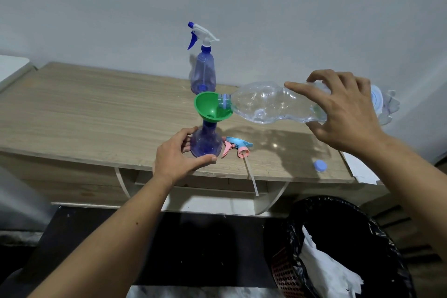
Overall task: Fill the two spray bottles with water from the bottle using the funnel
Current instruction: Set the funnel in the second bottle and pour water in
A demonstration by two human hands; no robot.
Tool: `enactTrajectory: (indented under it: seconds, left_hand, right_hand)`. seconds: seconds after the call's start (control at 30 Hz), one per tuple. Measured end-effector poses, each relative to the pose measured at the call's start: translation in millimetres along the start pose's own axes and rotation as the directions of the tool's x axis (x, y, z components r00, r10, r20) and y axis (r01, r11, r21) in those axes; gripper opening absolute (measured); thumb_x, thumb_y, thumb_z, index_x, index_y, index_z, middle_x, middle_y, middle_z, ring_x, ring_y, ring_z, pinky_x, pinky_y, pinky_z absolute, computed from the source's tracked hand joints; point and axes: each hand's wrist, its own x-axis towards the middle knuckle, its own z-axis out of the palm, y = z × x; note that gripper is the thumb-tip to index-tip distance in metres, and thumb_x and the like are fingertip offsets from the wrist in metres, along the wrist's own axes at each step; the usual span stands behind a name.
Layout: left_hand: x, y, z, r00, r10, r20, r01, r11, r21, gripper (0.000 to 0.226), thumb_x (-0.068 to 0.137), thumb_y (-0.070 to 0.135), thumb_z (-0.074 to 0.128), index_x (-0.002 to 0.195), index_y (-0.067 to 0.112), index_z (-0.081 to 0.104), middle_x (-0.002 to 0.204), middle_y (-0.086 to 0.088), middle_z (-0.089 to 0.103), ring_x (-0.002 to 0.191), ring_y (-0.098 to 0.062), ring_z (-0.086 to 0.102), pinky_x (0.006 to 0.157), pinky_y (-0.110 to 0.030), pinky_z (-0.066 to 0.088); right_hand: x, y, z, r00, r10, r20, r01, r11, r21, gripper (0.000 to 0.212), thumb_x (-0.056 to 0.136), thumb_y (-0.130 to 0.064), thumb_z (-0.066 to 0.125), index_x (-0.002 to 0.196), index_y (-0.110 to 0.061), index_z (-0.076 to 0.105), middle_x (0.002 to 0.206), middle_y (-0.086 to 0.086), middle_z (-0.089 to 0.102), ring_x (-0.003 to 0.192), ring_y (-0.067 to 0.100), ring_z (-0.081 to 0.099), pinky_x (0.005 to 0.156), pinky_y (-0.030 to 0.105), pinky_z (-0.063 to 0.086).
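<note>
Right hand (343, 113) clasping water bottle (273, 103) near its base, tipped level, mouth inside green funnel (209, 109). Left hand (179, 155) cupping open spray bottle (206, 141) under funnel, standing on table (96, 109).

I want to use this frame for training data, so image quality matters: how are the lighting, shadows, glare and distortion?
Head view: even, soft light; the water bottle throws a mottled shadow with bright spots on the table; small glints on its clear plastic; the spray bottle at the back casts a faint shadow on the wall. Wide-angle bending curves the table edge and stretches the forearms. The corners look slightly soft.
</note>
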Motion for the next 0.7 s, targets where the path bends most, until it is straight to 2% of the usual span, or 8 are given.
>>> enactTrajectory:
  seconds: [0.3, 0.7]
  left_hand:
    - [0.2, 0.5, 0.2, 1.000, 0.002, -0.001, -0.002, 1.000, 0.018, 0.110, 0.045, 0.078, 0.096, 0.142, 0.038, 0.064, 0.119, 0.015, 0.076, 0.105, 0.002, 0.073, 0.098, -0.033, 0.063]
    - [-0.5, 2.1, 0.1, 1.000, 0.011, -0.012, -0.010, 0.999, 0.039, 0.107, 0.048, 0.072, 0.099, 0.143, 0.035, 0.064, 0.119, 0.015, 0.075, 0.104, 0.006, 0.071, 0.096, -0.026, 0.062]
  right_hand:
    - [1.3, 3.4, -0.9, 1.000, -0.014, -0.027, 0.014, 1.000, -0.006, 0.096, 0.069, -0.015, 0.087, 0.150, -0.049, 0.048, 0.143, -0.001, 0.049, 0.124, 0.035, 0.047, 0.102, 0.050, 0.032]
    - [3.8, 6.3, -2.8, 0.997, -0.035, -0.064, 0.034, 0.999, -0.017, 0.094, 0.070, -0.008, 0.084, 0.149, -0.047, 0.051, 0.144, 0.000, 0.050, 0.127, 0.035, 0.046, 0.102, 0.049, 0.031]
